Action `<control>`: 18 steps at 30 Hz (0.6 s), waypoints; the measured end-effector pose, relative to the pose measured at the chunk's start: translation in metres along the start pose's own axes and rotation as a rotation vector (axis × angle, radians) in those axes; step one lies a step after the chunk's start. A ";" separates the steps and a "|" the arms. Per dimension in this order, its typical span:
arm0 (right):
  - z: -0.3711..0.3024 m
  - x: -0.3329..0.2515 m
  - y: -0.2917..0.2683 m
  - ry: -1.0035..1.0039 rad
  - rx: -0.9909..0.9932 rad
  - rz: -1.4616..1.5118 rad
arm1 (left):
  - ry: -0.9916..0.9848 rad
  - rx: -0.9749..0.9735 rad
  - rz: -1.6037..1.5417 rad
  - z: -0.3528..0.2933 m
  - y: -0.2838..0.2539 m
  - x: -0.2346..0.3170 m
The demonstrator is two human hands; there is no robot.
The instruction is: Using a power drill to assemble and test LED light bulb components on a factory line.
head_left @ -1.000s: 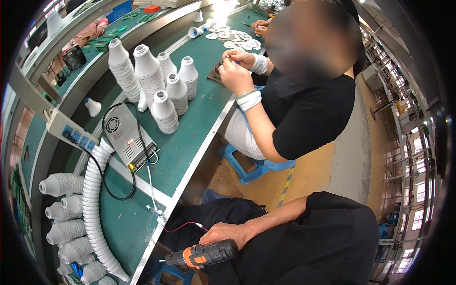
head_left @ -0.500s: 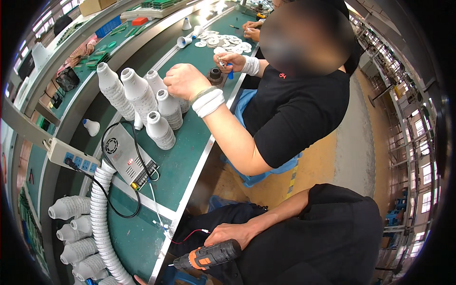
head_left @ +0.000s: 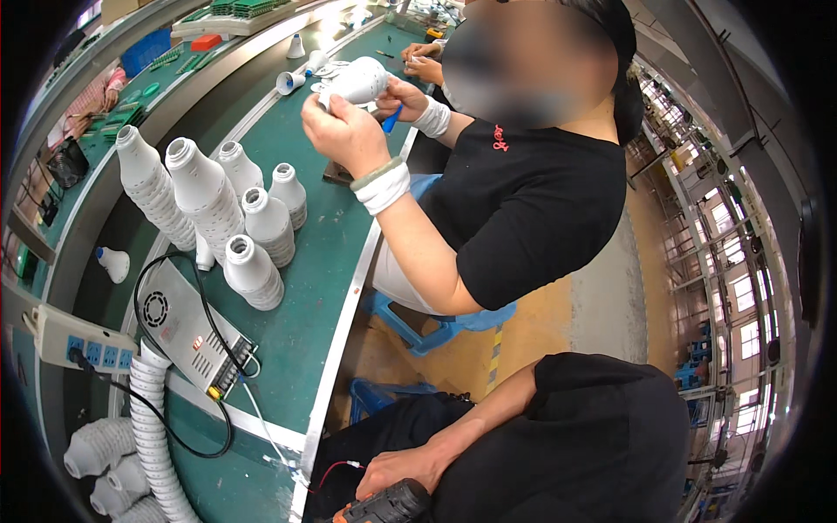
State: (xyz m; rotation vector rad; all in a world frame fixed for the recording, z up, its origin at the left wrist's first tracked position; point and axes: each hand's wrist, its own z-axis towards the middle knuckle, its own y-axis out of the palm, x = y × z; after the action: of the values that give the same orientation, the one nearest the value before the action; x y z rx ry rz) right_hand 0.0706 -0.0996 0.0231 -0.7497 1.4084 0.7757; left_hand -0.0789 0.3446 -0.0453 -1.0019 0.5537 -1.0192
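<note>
I log the right hand (head_left: 404,469) curled at the drill (head_left: 392,501), just beside the desk (head_left: 292,366); fingertips hidden, so I cannot tell whether its fingers grip. Left hand: cannot tell.

On the bench (head_left: 305,340), a power supply (head_left: 185,324) lies right of a power strip (head_left: 61,336), before stacked housings (head_left: 206,193).

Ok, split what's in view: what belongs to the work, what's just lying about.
Seems part of the work:
- power drill at the right hand
- red wire near that hand
- white housing in the co-worker's hands
- stacked white housings

Seems just lying about:
- red box
- blue crate
</note>
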 end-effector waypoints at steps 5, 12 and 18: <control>0.020 0.007 -0.002 0.028 0.025 0.051 | -0.059 -0.203 -0.166 0.020 -0.030 0.037; 0.025 0.013 -0.003 0.056 -0.010 0.045 | -0.298 -0.387 -0.144 0.013 -0.031 0.026; 0.019 -0.004 -0.003 0.070 -0.075 0.038 | -0.424 -0.316 -0.121 -0.016 -0.035 0.000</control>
State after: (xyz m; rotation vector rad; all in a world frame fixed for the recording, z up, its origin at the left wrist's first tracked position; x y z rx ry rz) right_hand 0.0838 -0.0857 0.0277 -0.8172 1.4665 0.8427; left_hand -0.1069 0.3317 -0.0216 -1.5025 0.3074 -0.8034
